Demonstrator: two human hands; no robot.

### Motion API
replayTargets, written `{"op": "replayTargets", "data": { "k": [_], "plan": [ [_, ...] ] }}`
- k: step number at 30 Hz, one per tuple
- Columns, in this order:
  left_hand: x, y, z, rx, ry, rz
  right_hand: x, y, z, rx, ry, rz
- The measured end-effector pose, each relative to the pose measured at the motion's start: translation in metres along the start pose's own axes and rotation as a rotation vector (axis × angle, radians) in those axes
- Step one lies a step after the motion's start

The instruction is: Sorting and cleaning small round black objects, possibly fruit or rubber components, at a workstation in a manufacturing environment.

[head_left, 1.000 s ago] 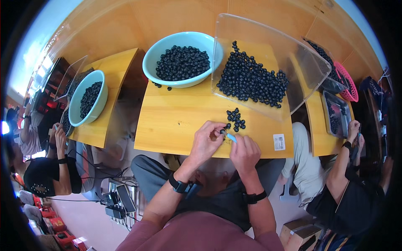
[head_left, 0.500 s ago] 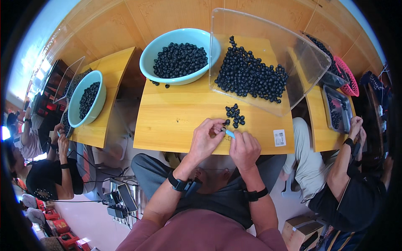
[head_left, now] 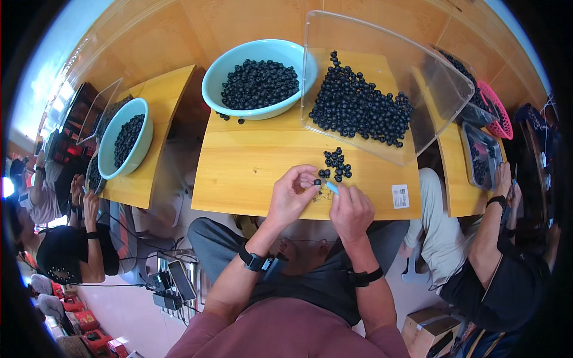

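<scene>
You're pinching a bead in your left hand, fingertips closed on it. Bead: small, round, dark, near-black, matte-looking; too small to tell any hole. It's sitting right at the thumb and forefinger tips, poking out toward the right, just above the near edge of the table.

Your right hand is gripping a thin light-blue tool, fingers closed around it, tip pointing left and far, toward the bead. Tool tip and bead are just beside each other; can't tell if they're touching.

Just far of both hands, a small loose pile of the same beads is lying on the table, near but apart from the pinched one. Some pale crumbs are sitting on the table between the hands.

Farther back: teal bowl full of beads on the left, clear plastic bin tilted open toward you on the right with a big heap inside. A few strays are lying just near of the bowl.

Other people are sitting at tables left and right.
</scene>
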State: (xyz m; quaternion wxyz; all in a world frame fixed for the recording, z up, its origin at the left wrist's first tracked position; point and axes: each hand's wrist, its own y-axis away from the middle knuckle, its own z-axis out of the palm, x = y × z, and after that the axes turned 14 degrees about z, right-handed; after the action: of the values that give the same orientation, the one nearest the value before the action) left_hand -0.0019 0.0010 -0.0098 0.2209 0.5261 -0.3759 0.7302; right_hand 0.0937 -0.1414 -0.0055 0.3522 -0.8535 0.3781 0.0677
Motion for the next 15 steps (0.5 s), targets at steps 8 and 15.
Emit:
{"op": "replayTargets", "data": {
  "k": [8, 15],
  "plan": [
    [0.007, -0.007, -0.001, -0.006, -0.070, 0.064, -0.001, -0.004, 0.004, 0.011, -0.007, 0.002],
    [0.011, -0.004, -0.003, -0.052, -0.247, 0.145, -0.003, -0.002, -0.003, 0.038, -0.006, -0.016]
  ]
}}
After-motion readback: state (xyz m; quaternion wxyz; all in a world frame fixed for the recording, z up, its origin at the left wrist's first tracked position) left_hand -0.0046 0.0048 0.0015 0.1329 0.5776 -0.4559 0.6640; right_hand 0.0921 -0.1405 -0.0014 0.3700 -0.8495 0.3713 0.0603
